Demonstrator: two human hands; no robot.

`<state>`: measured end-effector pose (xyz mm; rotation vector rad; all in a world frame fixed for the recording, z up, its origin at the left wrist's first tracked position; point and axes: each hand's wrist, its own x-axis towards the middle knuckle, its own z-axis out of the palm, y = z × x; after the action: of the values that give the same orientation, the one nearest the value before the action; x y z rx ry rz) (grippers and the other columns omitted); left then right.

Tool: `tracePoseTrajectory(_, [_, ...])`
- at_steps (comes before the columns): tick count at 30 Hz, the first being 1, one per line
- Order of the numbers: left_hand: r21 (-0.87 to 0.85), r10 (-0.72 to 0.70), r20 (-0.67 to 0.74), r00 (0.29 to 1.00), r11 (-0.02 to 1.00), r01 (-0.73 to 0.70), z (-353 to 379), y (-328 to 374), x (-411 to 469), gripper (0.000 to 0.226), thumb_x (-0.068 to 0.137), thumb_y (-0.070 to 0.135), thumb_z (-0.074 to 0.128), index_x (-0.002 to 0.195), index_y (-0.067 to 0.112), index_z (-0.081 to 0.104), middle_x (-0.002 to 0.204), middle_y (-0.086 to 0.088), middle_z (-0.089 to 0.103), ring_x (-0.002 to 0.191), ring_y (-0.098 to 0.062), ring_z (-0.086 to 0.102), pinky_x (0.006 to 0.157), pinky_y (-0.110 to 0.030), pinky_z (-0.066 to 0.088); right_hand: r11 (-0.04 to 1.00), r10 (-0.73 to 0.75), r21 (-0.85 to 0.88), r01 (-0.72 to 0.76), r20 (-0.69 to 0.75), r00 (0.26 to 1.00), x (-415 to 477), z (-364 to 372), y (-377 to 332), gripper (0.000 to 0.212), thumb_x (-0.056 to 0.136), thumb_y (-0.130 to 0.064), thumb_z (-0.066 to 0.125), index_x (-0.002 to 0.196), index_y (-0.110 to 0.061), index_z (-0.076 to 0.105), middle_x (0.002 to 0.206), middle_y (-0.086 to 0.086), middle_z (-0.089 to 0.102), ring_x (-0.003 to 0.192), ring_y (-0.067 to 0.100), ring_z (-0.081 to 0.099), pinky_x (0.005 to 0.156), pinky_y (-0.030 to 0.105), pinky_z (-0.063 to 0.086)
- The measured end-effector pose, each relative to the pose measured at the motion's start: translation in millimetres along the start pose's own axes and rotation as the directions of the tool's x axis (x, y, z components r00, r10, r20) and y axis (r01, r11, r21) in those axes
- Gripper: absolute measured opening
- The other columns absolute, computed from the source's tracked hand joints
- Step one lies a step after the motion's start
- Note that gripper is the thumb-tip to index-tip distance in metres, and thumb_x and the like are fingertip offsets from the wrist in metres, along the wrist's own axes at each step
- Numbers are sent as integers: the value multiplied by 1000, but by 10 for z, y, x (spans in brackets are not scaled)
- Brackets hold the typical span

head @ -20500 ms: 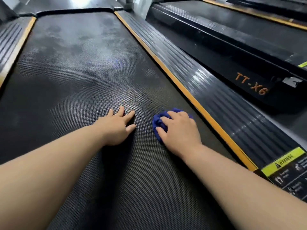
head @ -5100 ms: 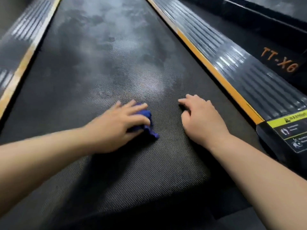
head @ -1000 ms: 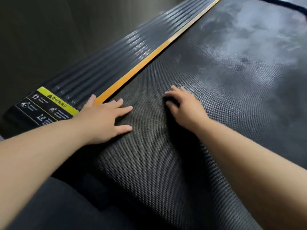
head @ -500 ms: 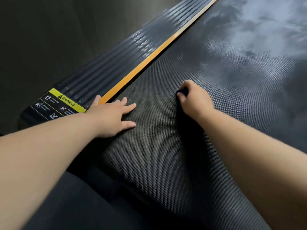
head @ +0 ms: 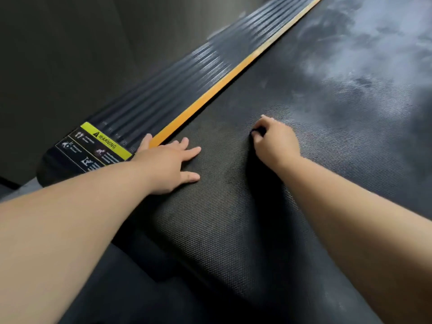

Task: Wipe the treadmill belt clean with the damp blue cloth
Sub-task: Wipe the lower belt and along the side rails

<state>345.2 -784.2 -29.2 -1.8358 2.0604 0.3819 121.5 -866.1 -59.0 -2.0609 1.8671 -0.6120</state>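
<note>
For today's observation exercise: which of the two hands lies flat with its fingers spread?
The left hand, palm down on the belt beside the orange strip. The right hand is curled closed instead.

Left hand (head: 168,167) flat on belt (head: 233,218); right hand (head: 274,142) curled over dark wad.

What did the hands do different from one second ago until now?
The right hand slid a little further up the treadmill belt and curled into a closed grip; only a dark scrap shows under its fingers, so the cloth cannot be made out. The left hand stayed flat, fingers spread, by the orange strip and the warning label. Pale smears remain further up.
</note>
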Motion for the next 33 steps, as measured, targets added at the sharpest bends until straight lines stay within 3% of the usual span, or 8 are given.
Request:
tracePoseTrajectory(7, [13,33,-119,992,999,-32,88,-46,-25,67,88,68,26,147,46,2,159,12,-1,145,-8,3,115,-53,-8,875,-484,126,468,185,855,-838,91,-326,17,85,-25,64,101,-24,69,132,-8,58,123,11,52,101,24,37])
tracePoseTrajectory(9, [5,50,-118,992,999,-50,56,-22,-34,68,89,67,29,148,43,5,159,11,0,146,-10,4,115,-54,-6,881,-471,61,469,207,857,-546,32,-223,17,87,-25,63,103,-22,70,131,-4,59,125,16,51,103,27,36])
tracePoseTrajectory(14, [-152,31,-411,911,983,-102,44,-166,-68,72,83,62,53,145,35,29,158,11,13,146,-11,1,118,-48,6,999,-37,-5,37,-19,999,-166,96,-155,19,90,-25,55,104,-23,68,139,-4,52,133,18,41,106,29,31])
tracePoseTrajectory(19, [-177,-141,-317,938,980,87,150,-444,-26,95,79,73,40,151,26,1,159,7,-5,146,-16,-5,117,-47,5,903,-428,105,417,128,895,-866,165,-426,14,88,-23,60,101,-21,66,128,-7,60,126,15,49,106,31,34])
tracePoseTrajectory(22, [-153,-131,-319,939,985,86,200,-451,-24,95,80,74,36,151,25,-4,159,8,-10,146,-15,-7,117,-46,2,879,-477,85,470,188,859,-576,151,-320,15,90,-27,58,103,-23,65,133,-7,55,134,16,39,113,39,26])
tracePoseTrajectory(27, [-103,-140,-327,935,988,112,222,-445,-4,93,81,75,28,150,25,-9,158,9,-15,146,-15,-11,117,-46,1,1000,27,12,-27,-6,1000,75,242,-301,16,90,-27,50,100,-23,62,118,3,61,119,30,50,94,36,40])
tracePoseTrajectory(29, [-91,-135,-313,940,990,112,233,-444,-8,92,82,75,25,150,25,-11,157,8,-17,145,-15,-13,117,-46,0,998,-57,-17,57,27,998,-113,324,-472,14,88,-27,49,98,-24,58,107,3,61,104,28,56,85,34,45])
tracePoseTrajectory(33, [-84,-139,-296,945,989,119,226,-451,-1,90,84,73,24,149,25,-13,157,8,-19,145,-15,-15,116,-45,-2,911,-413,79,406,204,888,-609,330,-578,21,94,-27,49,113,-23,57,141,-4,48,136,20,35,115,42,24])
